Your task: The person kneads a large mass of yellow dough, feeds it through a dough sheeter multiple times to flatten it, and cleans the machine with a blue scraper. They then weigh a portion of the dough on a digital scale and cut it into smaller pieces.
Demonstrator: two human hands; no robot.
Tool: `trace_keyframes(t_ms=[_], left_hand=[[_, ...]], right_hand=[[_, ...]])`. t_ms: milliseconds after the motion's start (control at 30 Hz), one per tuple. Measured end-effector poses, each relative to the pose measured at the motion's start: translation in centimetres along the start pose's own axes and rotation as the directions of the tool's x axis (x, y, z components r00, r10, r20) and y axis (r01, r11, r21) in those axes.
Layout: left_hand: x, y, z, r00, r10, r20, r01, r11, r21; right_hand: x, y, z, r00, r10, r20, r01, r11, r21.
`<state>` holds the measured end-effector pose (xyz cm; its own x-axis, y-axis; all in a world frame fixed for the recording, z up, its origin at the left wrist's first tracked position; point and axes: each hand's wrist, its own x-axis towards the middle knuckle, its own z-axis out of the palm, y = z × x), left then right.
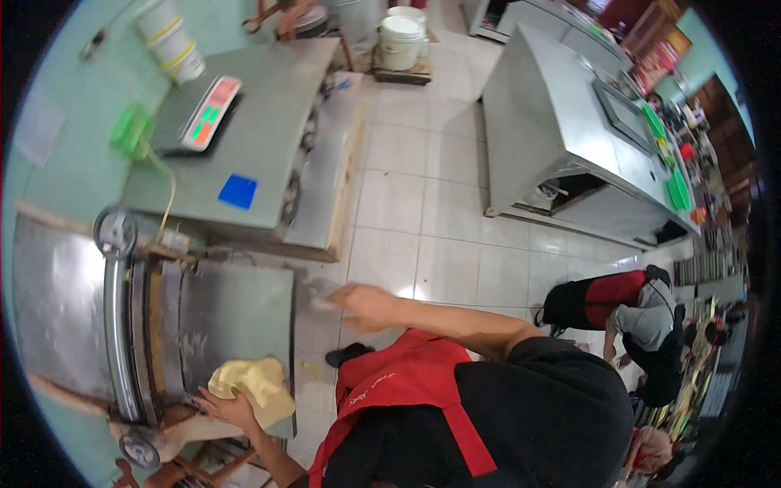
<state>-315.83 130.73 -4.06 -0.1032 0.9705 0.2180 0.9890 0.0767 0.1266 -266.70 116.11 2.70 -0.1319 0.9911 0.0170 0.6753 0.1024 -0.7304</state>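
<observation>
"What's the biggest thing there?"

"The roller machine, its long metal cylinder running alongside a flat grey bed. Just beside the machine stands a grey-topped table, with a digital scale on it."

"Anything on the bed?"

"A pale yellow, dough-like lump, toward the edge away from the cylinder."

"What's touching it?"

"The left hand, fingers spread rather than gripping. The right hand is out past the bed's outer edge, apart from the lump. A greyish blur shows by its fingertips; I can't tell whether they're closed on anything."
</observation>
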Motion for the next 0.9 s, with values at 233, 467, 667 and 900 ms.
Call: trace_keyframes(t_ms=[233, 467, 667, 900], left_hand=[[-8.9, 26.5, 2.2, 0.850, 0.504, 0.155, -0.382, 0.791, -0.477], [-11.5, 37.1, 13.5, 0.516, 0.619, 0.592, -0.435, 0.785, -0.441], [-5.9, 45.5, 23.5, 0.270, 0.499, 0.824, -0.425, 0.829, -0.363], [6.5, 73.5, 31.0, 0.131, 0.571, 0.811, -0.428, 0.770, -0.473]], right_hand=[[-16.3, 9.8, -13.1, 0.818, 0.570, -0.081, -0.574, 0.817, -0.044], [-21.5, 16.2, -16.9, 0.772, 0.601, -0.206, -0.586, 0.799, 0.135], [-20.9, 24.6, -24.8, 0.694, 0.704, -0.147, -0.693, 0.710, 0.129], [-21.2, 31.7, -35.0, 0.350, 0.857, -0.378, -0.847, 0.462, 0.263]])
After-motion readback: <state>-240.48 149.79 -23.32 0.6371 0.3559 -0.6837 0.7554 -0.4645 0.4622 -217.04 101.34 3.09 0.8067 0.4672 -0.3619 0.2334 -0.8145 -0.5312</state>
